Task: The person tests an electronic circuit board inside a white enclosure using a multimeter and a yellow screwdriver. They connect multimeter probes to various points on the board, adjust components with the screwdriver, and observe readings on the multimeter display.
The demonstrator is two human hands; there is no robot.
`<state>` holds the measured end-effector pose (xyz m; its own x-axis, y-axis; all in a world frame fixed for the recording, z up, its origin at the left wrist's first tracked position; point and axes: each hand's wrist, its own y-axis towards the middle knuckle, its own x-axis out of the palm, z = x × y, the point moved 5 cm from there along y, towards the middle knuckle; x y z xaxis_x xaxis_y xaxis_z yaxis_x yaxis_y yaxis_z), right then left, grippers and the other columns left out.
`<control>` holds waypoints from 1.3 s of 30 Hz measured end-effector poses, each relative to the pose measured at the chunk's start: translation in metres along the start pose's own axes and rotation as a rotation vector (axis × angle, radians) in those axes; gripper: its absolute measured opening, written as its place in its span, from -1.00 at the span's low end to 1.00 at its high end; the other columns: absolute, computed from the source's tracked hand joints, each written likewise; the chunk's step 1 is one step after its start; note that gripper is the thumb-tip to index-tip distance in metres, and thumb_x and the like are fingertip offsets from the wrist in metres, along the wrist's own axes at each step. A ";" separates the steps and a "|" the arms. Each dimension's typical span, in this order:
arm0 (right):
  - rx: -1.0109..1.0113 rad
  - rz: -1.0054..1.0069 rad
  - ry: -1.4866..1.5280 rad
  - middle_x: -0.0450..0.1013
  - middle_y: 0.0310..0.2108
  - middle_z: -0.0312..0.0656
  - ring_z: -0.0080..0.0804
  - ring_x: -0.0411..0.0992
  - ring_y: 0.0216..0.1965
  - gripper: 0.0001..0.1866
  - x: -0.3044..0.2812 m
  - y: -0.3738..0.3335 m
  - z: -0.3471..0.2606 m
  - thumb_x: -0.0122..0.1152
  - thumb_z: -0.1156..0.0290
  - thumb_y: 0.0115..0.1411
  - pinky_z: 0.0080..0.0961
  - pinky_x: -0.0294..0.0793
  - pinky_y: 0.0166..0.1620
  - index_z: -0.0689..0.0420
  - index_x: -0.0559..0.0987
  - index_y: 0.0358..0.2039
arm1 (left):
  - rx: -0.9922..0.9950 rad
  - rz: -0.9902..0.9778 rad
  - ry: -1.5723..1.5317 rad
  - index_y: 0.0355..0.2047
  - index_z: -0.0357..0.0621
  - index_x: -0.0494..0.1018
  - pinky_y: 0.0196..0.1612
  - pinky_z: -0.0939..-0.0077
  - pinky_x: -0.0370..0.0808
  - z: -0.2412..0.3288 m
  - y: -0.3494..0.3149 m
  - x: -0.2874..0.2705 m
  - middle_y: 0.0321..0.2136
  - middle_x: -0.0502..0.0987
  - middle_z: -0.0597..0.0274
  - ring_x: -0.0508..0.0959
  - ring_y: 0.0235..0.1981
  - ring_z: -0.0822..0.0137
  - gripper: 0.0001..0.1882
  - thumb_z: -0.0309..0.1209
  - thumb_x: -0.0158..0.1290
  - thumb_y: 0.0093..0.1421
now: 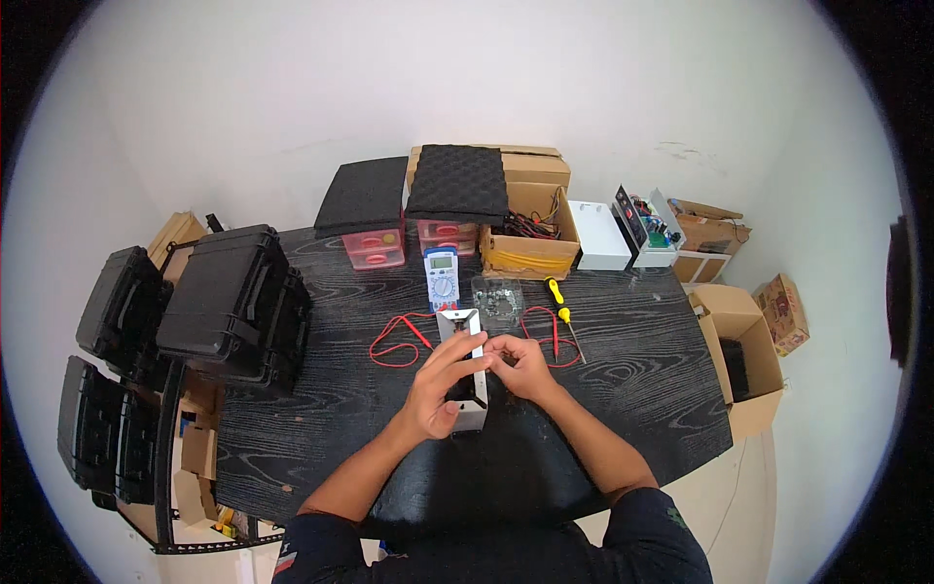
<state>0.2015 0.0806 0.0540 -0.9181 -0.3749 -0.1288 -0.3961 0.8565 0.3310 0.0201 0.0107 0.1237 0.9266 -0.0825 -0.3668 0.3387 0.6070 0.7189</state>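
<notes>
A white metal casing (471, 417) with an open, dark inside stands on the black table before me. My left hand (436, 387) lies across it, fingers reaching over to its right side and thumb near its lower end, holding it steady. At the casing's right side, my right hand (522, 370) has its thumb and fingertips pinched together; whatever lies between them is too small to make out. Just beyond are a blue-and-white multimeter (443, 277) with red test leads (394, 341) and a clear tray (498, 302) of small metal parts.
A yellow-and-black screwdriver (567, 319) lies to the right. Behind stand red drawer boxes (375, 249) under black foam, a cardboard box (530, 255) of cables, a white case (600, 237) and an opened electronic unit (654, 226). Black hard cases (229, 292) are stacked left; an open carton (754, 389) stands right.
</notes>
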 end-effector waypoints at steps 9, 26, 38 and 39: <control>-0.175 0.174 -0.340 0.70 -0.34 -0.16 -0.43 0.66 -0.35 -0.86 0.002 -0.009 -0.016 0.40 0.53 0.26 -0.48 0.60 -0.25 0.20 0.71 -0.16 | -0.007 0.002 -0.004 0.19 -0.28 0.55 0.46 -0.18 0.17 0.000 -0.001 0.000 0.35 0.41 -0.27 0.38 0.37 -0.33 -0.14 0.28 -0.33 0.47; -0.075 0.053 -0.353 0.63 -0.39 -0.13 -0.40 0.64 -0.37 -0.92 0.004 -0.002 -0.023 0.32 0.52 0.31 -0.45 0.58 -0.26 0.22 0.62 -0.21 | 0.027 -0.006 0.006 0.20 -0.30 0.54 0.45 -0.18 0.18 -0.001 -0.001 0.000 0.36 0.39 -0.28 0.38 0.37 -0.34 -0.16 0.25 -0.32 0.47; -0.101 -0.050 -0.565 0.54 -0.48 -0.14 -0.32 0.57 -0.50 -0.81 0.006 -0.002 -0.039 0.30 0.56 0.18 -0.39 0.54 -0.36 0.19 0.53 -0.19 | 0.031 -0.024 -0.006 0.22 -0.28 0.52 0.48 -0.19 0.14 0.001 0.001 -0.001 0.36 0.39 -0.29 0.38 0.39 -0.29 -0.21 0.19 -0.28 0.46; -0.075 0.004 -0.514 0.53 -0.49 -0.14 -0.31 0.56 -0.51 -0.81 0.007 -0.002 -0.042 0.31 0.56 0.18 -0.38 0.53 -0.37 0.19 0.53 -0.19 | 0.031 -0.027 -0.005 0.23 -0.28 0.51 0.48 -0.20 0.13 0.001 0.002 -0.001 0.36 0.39 -0.29 0.38 0.39 -0.28 -0.21 0.19 -0.28 0.46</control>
<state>0.1963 0.0609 0.0915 -0.8155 -0.1326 -0.5634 -0.4075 0.8227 0.3963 0.0200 0.0109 0.1258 0.9179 -0.1025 -0.3833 0.3683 0.5794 0.7271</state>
